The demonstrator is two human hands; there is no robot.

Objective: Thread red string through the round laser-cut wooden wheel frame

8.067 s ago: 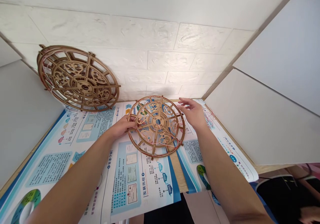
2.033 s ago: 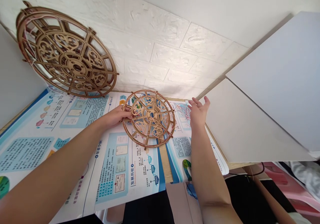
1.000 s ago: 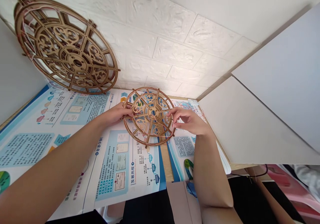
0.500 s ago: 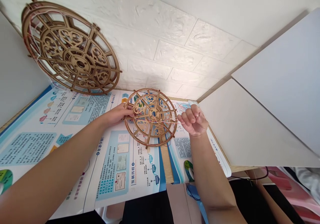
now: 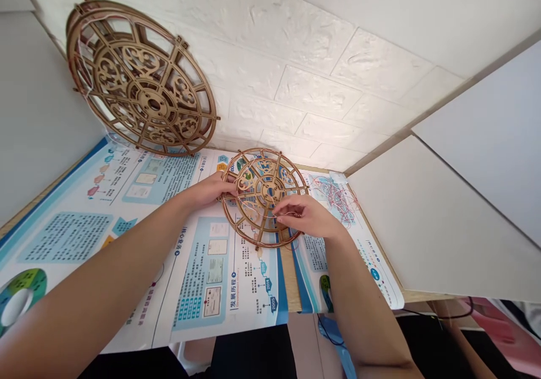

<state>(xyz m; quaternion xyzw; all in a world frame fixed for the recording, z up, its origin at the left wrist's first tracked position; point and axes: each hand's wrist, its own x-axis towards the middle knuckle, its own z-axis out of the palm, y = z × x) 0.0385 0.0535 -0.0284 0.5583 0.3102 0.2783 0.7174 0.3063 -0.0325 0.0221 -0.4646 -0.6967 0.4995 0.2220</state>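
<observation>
A round openwork wooden wheel (image 5: pixel 271 192) with spokes and scroll cut-outs is held tilted above the poster-covered table. My left hand (image 5: pixel 215 189) grips its left rim, thumb on the front face. Over the wheel's lower right, my right hand (image 5: pixel 306 215) pinches a thin pale wire (image 5: pixel 258 212), which runs leftward across the wheel toward my left thumb. More reddish wire follows the wheel's rim. A loose tangle of red and white wire (image 5: pixel 338 195) lies on the table to the right of the wheel.
Larger wooden wheels (image 5: pixel 154 104), stacked and strung with wire, lean on the white brick-patterned wall (image 5: pixel 313 86) at back left. Printed posters (image 5: pixel 139 243) cover the table. White panels (image 5: pixel 422 210) stand to the right. A pink stool (image 5: pixel 490 334) shows at lower right.
My right hand has moved left from beside the wheel to over its lower right part, still pinching the wire. The wire has slackened, and the tangle behind is uncovered. The view has shifted slightly.
</observation>
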